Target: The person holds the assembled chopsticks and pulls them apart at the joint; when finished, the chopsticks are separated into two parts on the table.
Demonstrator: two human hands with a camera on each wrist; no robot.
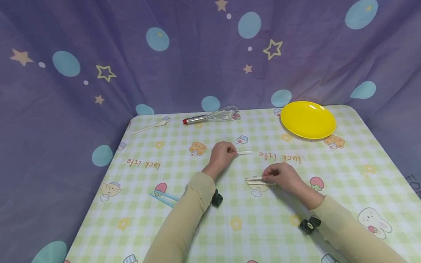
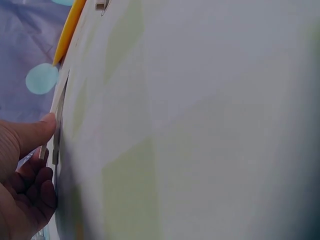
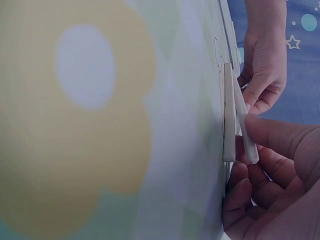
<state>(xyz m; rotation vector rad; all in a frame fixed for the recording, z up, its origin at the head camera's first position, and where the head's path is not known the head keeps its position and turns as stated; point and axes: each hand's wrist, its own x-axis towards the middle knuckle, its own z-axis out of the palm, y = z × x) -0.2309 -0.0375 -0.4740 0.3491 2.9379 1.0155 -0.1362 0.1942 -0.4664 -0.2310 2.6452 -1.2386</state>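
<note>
Near the middle of the table, my left hand (image 1: 222,157) pinches the end of a pale chopstick (image 2: 58,97); a second pale chopstick (image 1: 246,153) lies close alongside, pointing right. Closer to me and to the right, my right hand (image 1: 283,176) holds a cream chopstick (image 3: 243,117) between thumb and fingers, slightly lifted at its square end. Its partner, another cream chopstick (image 3: 229,115), lies on the cloth beside it. Two light blue chopsticks (image 1: 162,199) rest at the left, partly covered by my left sleeve.
A yellow plate (image 1: 308,120) sits at the back right. Along the back edge lies a whisk (image 1: 212,116) with a red-tipped handle. A pale spoon (image 1: 150,126) is at the back left. The checked tablecloth (image 1: 236,241) meets a purple curtain (image 1: 197,73).
</note>
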